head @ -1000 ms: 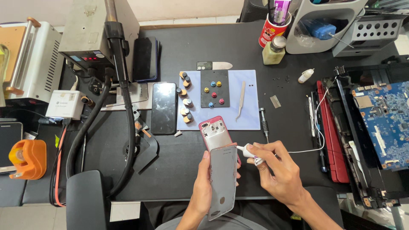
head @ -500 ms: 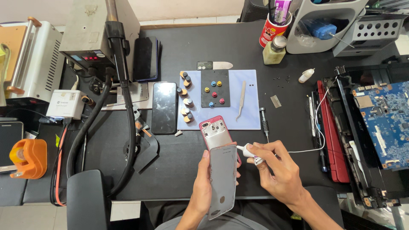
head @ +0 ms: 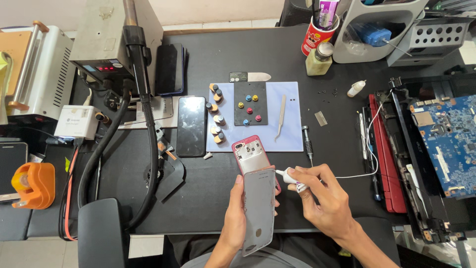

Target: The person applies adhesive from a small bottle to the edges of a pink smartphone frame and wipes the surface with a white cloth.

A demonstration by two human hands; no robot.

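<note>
Change: nothing has visibly moved since the earlier frames; both hands and the phone keep the same pose.
Left hand [head: 237,218]: closed around the grey back cover [head: 259,208], thumb on its left edge, holding it up over the desk's front edge.
Phone [head: 250,151]: red frame, opened, its top sticking out above the cover, just below the mat.
Right hand [head: 325,198]: fingers pinched shut on a small white tube [head: 287,174], its tip touching the cover's upper right edge.
Mat [head: 290,134]: pale blue rectangle at the desk's middle, carrying a black pad with coloured dots, round caps and tweezers [head: 280,116].
Can [head: 316,37]: red cylinder with a printed label, at the back edge.
Bottle [head: 320,58]: yellowish, metal cap, just beside the can.
Dropper [head: 355,88]: small, white, right of the mat.
</note>
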